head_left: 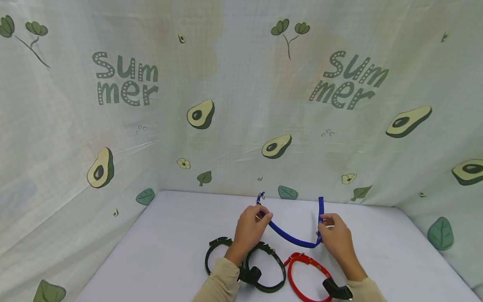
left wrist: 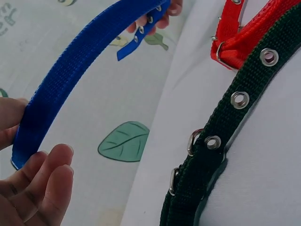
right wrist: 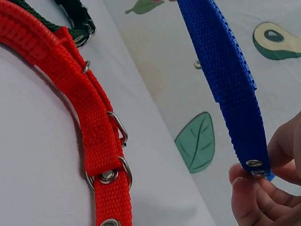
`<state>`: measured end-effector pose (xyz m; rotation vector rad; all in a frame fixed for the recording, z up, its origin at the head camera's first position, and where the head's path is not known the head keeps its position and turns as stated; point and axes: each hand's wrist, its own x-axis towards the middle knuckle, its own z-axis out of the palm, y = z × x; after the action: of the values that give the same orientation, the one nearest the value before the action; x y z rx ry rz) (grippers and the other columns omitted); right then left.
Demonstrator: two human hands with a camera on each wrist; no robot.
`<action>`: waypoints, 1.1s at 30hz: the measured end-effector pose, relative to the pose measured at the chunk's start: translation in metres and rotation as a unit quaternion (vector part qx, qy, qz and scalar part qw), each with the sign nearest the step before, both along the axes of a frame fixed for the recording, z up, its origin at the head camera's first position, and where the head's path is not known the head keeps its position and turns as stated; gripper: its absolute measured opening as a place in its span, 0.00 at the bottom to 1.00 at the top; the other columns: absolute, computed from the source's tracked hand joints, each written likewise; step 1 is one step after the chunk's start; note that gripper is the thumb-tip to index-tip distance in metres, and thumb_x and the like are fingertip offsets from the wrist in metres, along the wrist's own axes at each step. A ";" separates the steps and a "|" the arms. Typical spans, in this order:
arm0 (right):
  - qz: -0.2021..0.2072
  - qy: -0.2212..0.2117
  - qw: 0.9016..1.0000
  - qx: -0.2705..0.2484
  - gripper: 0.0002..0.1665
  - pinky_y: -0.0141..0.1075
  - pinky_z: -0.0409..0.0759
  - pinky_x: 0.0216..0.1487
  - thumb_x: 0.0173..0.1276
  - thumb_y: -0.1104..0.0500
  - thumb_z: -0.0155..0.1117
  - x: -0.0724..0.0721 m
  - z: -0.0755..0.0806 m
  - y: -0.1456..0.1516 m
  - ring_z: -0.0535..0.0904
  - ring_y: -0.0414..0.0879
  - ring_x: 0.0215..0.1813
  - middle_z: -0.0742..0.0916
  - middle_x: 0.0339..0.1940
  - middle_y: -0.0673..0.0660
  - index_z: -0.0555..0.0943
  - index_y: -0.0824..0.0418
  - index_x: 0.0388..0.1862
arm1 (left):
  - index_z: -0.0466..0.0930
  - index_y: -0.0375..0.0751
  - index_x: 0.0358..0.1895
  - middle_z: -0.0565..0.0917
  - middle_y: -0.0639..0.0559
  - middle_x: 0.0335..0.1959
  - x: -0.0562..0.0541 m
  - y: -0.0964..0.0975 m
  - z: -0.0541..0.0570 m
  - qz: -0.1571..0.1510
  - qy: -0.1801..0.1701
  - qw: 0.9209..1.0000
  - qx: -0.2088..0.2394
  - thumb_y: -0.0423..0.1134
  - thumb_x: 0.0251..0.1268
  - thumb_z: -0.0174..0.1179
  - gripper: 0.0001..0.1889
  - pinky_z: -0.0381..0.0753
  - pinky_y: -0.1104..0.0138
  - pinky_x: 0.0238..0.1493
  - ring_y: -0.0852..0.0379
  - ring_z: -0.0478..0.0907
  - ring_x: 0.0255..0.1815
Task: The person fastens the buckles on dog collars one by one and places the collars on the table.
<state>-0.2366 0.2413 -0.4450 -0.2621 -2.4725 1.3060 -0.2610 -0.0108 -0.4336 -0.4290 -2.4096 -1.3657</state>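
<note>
A blue dog collar (head_left: pixel 290 238) is unbuckled and hangs in a curve between both hands, above the table. My left hand (head_left: pixel 250 228) pinches the strap near its buckle end, with the metal hardware (head_left: pixel 261 196) sticking up beyond the fingers. Toward the other end, my right hand (head_left: pixel 336 235) pinches the strap between thumb and fingers, and the tip points upward. In the right wrist view a metal eyelet (right wrist: pixel 254 163) shows in the blue strap beside the fingertips. The left wrist view shows more eyelets (left wrist: pixel 141 30) along the free end.
Below the hands lie a red collar (head_left: pixel 307 259), a dark green collar (head_left: pixel 269 289) and another dark collar (head_left: pixel 206 258), each closed in a loop on the white table (head_left: pixel 151 247). Forearms partly cover them. A printed cloth (head_left: pixel 241 84) hangs behind the table.
</note>
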 end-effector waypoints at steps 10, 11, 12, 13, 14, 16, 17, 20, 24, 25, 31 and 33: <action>-0.001 0.020 1.000 -0.018 0.29 0.31 0.81 0.32 0.74 0.60 0.54 0.014 0.007 -0.005 0.87 0.50 0.37 0.84 0.53 0.69 0.66 0.66 0.72 | 0.71 0.54 0.72 0.78 0.57 0.33 0.007 -0.001 0.002 -0.033 -0.013 0.999 0.040 0.45 0.68 0.65 0.29 0.77 0.69 0.29 0.65 0.77 0.30; 0.000 0.024 1.000 -0.020 0.29 0.31 0.81 0.32 0.74 0.60 0.53 0.016 0.007 -0.006 0.87 0.51 0.36 0.85 0.53 0.69 0.67 0.66 0.72 | 0.68 0.52 0.74 0.77 0.56 0.34 0.008 -0.002 0.003 -0.042 -0.027 0.997 0.052 0.45 0.68 0.65 0.32 0.78 0.69 0.29 0.64 0.77 0.30; 0.002 0.027 0.999 -0.023 0.29 0.31 0.81 0.32 0.75 0.60 0.53 0.018 0.007 -0.007 0.87 0.51 0.36 0.85 0.52 0.68 0.67 0.66 0.72 | 0.64 0.52 0.76 0.77 0.56 0.34 0.009 -0.002 0.004 -0.051 -0.045 0.996 0.064 0.44 0.68 0.65 0.34 0.79 0.69 0.29 0.64 0.78 0.30; 0.003 0.031 0.999 -0.026 0.28 0.31 0.80 0.31 0.75 0.61 0.52 0.020 0.007 -0.007 0.87 0.52 0.35 0.86 0.51 0.68 0.67 0.67 0.72 | 0.61 0.50 0.77 0.77 0.55 0.35 0.010 -0.003 0.004 -0.062 -0.061 0.993 0.074 0.43 0.68 0.64 0.36 0.79 0.68 0.29 0.63 0.78 0.30; 0.003 0.034 0.999 -0.030 0.28 0.31 0.80 0.30 0.75 0.61 0.52 0.022 0.007 -0.008 0.87 0.52 0.34 0.86 0.50 0.67 0.68 0.67 0.72 | 0.59 0.48 0.78 0.76 0.55 0.35 0.011 -0.003 0.005 -0.071 -0.078 0.991 0.081 0.43 0.68 0.64 0.37 0.80 0.68 0.30 0.62 0.78 0.29; 0.003 0.037 0.999 -0.034 0.27 0.32 0.79 0.28 0.75 0.62 0.51 0.026 0.007 -0.011 0.86 0.52 0.33 0.87 0.49 0.66 0.70 0.66 0.71 | 0.56 0.44 0.79 0.76 0.53 0.35 0.013 -0.003 0.005 -0.090 -0.104 0.987 0.089 0.40 0.67 0.62 0.38 0.80 0.68 0.29 0.61 0.79 0.29; 0.004 0.040 0.999 -0.035 0.27 0.32 0.78 0.27 0.74 0.63 0.51 0.027 0.006 -0.012 0.85 0.51 0.31 0.88 0.48 0.65 0.71 0.66 0.71 | 0.56 0.43 0.78 0.75 0.52 0.35 0.013 -0.002 0.005 -0.096 -0.112 0.985 0.091 0.39 0.67 0.61 0.38 0.80 0.68 0.29 0.60 0.79 0.28; 0.005 0.039 0.998 -0.043 0.26 0.33 0.76 0.25 0.74 0.63 0.52 0.029 0.004 -0.017 0.82 0.48 0.28 0.88 0.46 0.61 0.72 0.63 0.70 | 0.60 0.43 0.77 0.75 0.51 0.36 0.015 -0.001 0.004 -0.100 -0.131 0.981 0.100 0.36 0.64 0.58 0.36 0.80 0.67 0.27 0.57 0.80 0.26; 0.019 0.019 0.998 -0.060 0.26 0.33 0.75 0.25 0.76 0.62 0.52 0.031 0.001 -0.020 0.80 0.48 0.27 0.87 0.46 0.62 0.71 0.62 0.71 | 0.68 0.42 0.70 0.77 0.52 0.38 0.017 0.001 0.000 -0.089 -0.141 0.979 0.119 0.38 0.67 0.59 0.28 0.79 0.67 0.25 0.56 0.81 0.24; 0.023 0.015 0.998 -0.064 0.26 0.33 0.76 0.25 0.76 0.62 0.52 0.031 0.000 -0.021 0.80 0.49 0.27 0.87 0.46 0.63 0.71 0.62 0.71 | 0.70 0.41 0.68 0.77 0.52 0.38 0.018 0.001 -0.002 -0.087 -0.139 0.979 0.124 0.39 0.68 0.60 0.25 0.79 0.67 0.25 0.57 0.82 0.24; 0.025 0.012 0.997 -0.078 0.25 0.34 0.75 0.24 0.75 0.65 0.51 0.031 0.004 -0.019 0.80 0.55 0.28 0.87 0.44 0.65 0.72 0.60 0.69 | 0.77 0.40 0.52 0.79 0.52 0.35 0.014 0.002 -0.004 -0.086 -0.126 0.975 0.160 0.47 0.70 0.64 0.16 0.79 0.68 0.26 0.59 0.82 0.25; 0.024 0.012 0.996 -0.082 0.25 0.34 0.75 0.24 0.74 0.65 0.51 0.031 0.006 -0.019 0.80 0.56 0.28 0.87 0.44 0.65 0.73 0.60 0.69 | 0.78 0.41 0.49 0.80 0.53 0.33 0.011 0.002 -0.004 -0.086 -0.129 0.973 0.174 0.47 0.70 0.64 0.15 0.79 0.68 0.26 0.58 0.82 0.24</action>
<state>-0.2061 0.2221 -0.4391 -0.2259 -2.3689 1.5268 -0.2495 -0.0093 -0.4378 -0.3923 -2.2978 -1.9868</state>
